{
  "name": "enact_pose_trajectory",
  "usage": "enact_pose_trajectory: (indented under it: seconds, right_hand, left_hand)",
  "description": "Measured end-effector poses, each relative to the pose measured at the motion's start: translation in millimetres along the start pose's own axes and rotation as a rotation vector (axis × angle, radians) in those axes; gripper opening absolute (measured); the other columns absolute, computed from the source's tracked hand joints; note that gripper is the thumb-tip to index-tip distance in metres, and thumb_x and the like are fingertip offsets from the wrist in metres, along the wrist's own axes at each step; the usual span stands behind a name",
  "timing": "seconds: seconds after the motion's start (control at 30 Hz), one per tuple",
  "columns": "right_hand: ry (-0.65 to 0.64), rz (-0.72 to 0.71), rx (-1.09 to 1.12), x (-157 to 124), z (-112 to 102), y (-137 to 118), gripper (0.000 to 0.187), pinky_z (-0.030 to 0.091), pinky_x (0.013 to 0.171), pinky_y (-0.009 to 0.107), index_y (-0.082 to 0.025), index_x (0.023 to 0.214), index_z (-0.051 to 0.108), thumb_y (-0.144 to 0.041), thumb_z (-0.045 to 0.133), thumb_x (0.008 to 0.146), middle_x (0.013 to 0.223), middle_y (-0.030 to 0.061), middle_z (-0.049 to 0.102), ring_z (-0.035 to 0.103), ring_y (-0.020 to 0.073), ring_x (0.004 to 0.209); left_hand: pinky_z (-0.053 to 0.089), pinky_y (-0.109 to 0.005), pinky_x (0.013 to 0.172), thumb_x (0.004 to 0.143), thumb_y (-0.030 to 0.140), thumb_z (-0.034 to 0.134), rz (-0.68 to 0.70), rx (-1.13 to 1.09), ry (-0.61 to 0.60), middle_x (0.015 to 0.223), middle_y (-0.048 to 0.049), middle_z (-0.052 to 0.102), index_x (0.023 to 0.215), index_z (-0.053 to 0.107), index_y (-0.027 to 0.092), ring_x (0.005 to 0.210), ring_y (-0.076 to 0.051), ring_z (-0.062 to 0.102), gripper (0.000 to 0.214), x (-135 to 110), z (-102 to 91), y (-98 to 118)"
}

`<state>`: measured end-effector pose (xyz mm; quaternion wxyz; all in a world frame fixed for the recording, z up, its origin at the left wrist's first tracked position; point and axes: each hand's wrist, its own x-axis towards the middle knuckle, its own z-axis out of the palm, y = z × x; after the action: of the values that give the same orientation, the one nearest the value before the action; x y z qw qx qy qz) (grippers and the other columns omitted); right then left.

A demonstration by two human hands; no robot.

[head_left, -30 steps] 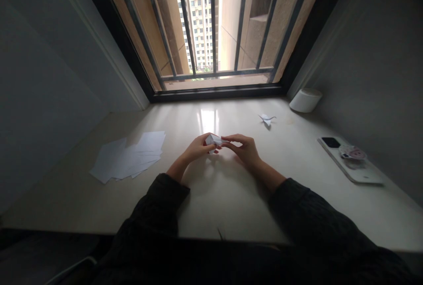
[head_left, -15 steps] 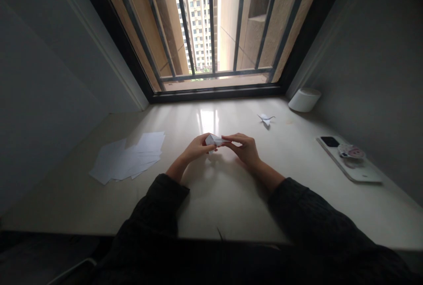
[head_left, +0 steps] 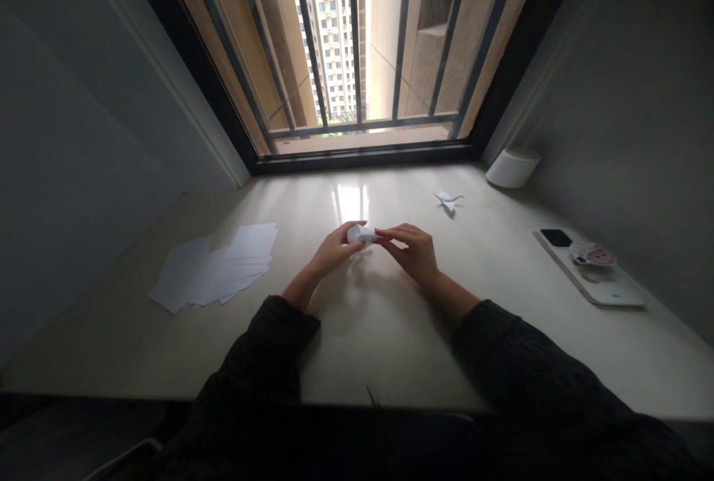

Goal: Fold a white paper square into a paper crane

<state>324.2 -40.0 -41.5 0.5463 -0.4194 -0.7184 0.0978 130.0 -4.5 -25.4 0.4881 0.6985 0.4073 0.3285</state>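
Note:
A small folded piece of white paper (head_left: 360,233) is pinched between both hands just above the pale table (head_left: 362,332). My left hand (head_left: 333,251) grips its left side with closed fingers. My right hand (head_left: 411,250) pinches its right side, fingers curled. Dark sleeves cover both forearms. A finished folded paper figure (head_left: 448,200) lies further back on the right, apart from the hands.
A loose stack of white paper sheets (head_left: 215,265) lies to the left. A phone (head_left: 590,278) with a round sticker sits at the right, and a white cylinder (head_left: 512,166) lies near the barred window (head_left: 357,57). Grey walls close in on both sides.
The hands stay together on the folded paper with only slight finger shifts. The view has drifted a little.

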Motion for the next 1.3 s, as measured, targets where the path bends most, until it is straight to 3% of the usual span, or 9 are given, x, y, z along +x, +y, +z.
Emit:
enact_pose_trajectory:
  seconds: [0.1,0.3,0.53,0.73,1.3]
  right_hand:
    - [0.009,0.036,-0.053,0.2,-0.1,0.6,0.019,0.051,0.072,0.037,-0.031,0.098,0.072,-0.033,0.068,0.080,0.087,0.0019,0.074,0.065,0.0201,0.074]
    - [-0.033,0.022,-0.068,2.2,-0.2,-1.7,0.019,0.051,0.073,0.037,-0.031,0.098,0.072,-0.033,0.067,0.080,0.087,0.0025,0.074,0.064,0.0207,0.077]
    - [-0.014,0.092,0.050,2.4,0.8,1.8,0.024,0.052,0.072,0.037,-0.031,0.100,0.072,-0.036,0.071,0.076,0.084,0.0025,0.073,0.063,0.0200,0.075]
    - [-0.017,0.143,0.097,1.1,1.7,3.2,0.025,0.052,0.068,0.035,-0.030,0.098,0.072,-0.036,0.072,0.074,0.082,0.0027,0.073,0.063,0.0190,0.072]
    - [0.012,0.174,0.129,0.2,1.8,3.2,0.018,0.051,0.066,0.034,-0.032,0.092,0.074,-0.034,0.072,0.075,0.080,0.0020,0.074,0.064,0.0187,0.070]
  left_hand:
    - [0.050,-0.025,0.067,0.072,0.036,0.070,0.089,0.114,0.080,0.109,-0.0087,0.064,0.131,0.048,0.023,0.090,-0.019,0.062,0.064,-2.1,-1.7,3.4]
    - [0.052,-0.027,0.070,0.075,0.043,0.068,0.189,0.266,0.161,0.111,-0.0065,0.067,0.114,0.065,0.026,0.091,-0.019,0.061,0.043,-4.1,-3.1,7.5]
    - [0.052,-0.028,0.065,0.076,0.045,0.066,0.152,0.283,0.182,0.096,-0.0068,0.072,0.111,0.068,0.025,0.070,-0.015,0.061,0.040,-2.0,-4.9,0.2]
    - [0.053,-0.029,0.066,0.070,0.042,0.073,0.141,0.301,0.178,0.094,-0.0056,0.073,0.106,0.070,0.026,0.073,-0.017,0.064,0.040,-2.9,-6.0,0.5]
    - [0.051,-0.027,0.063,0.074,0.044,0.067,0.109,0.251,0.114,0.097,-0.0095,0.073,0.109,0.068,0.020,0.076,-0.020,0.068,0.043,-2.2,-9.0,5.1]
